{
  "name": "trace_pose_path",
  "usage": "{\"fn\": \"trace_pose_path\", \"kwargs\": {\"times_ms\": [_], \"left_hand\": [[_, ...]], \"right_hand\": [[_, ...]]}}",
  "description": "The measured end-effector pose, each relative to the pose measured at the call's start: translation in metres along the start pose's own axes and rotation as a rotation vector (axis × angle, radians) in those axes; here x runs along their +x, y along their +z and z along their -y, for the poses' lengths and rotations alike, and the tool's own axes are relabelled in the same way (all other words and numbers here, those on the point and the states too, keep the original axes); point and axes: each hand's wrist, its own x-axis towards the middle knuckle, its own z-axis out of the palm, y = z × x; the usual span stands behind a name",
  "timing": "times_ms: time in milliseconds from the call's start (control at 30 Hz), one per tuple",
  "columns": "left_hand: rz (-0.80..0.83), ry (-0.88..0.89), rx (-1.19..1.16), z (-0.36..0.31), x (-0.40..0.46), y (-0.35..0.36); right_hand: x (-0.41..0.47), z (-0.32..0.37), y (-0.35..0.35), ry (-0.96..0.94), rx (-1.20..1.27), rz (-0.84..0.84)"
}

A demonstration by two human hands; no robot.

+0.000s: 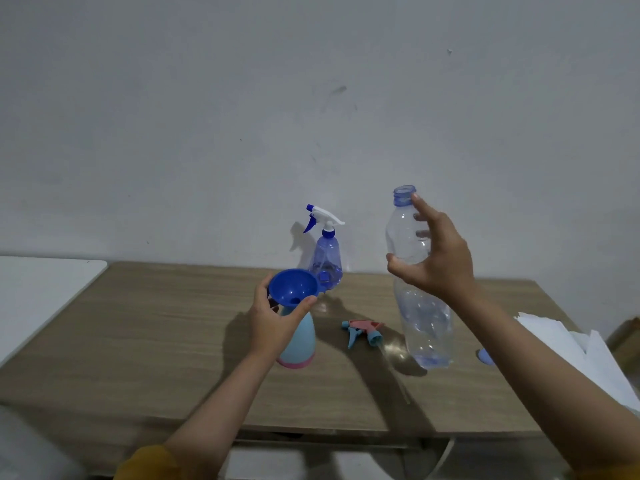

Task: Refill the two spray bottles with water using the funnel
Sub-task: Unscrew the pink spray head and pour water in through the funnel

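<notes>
My left hand (277, 323) grips a blue funnel (293, 287) that sits in the neck of a light blue spray bottle with a pink base (298, 344). Its pink and blue spray head (362, 331) lies loose on the wooden table (138, 323) to the right. Behind the funnel stands a clear blue spray bottle (327, 259) with its white and blue trigger head screwed on. My right hand (438, 258) holds a large clear water bottle (420, 306), uncapped and nearly empty, upright with its base at the table.
A small blue cap (485, 356) lies on the table right of the water bottle. White paper sheets (585, 351) lie at the table's right end. A white surface (41, 289) adjoins the table on the left. A plain wall stands close behind.
</notes>
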Motion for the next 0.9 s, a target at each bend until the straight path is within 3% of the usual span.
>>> {"fn": "trace_pose_path", "kwargs": {"times_ms": [167, 667, 900], "left_hand": [[0.008, 0.016, -0.008, -0.001, 0.000, -0.001], [0.059, 0.016, 0.016, -0.006, -0.002, -0.006], [0.084, 0.002, 0.014, -0.007, -0.002, -0.008]], "right_hand": [[0.011, 0.032, -0.006, -0.051, -0.137, 0.242], [0.007, 0.069, 0.000, -0.128, -0.166, 0.752], [0.014, 0.076, 0.011, -0.146, -0.244, 0.862]]}}
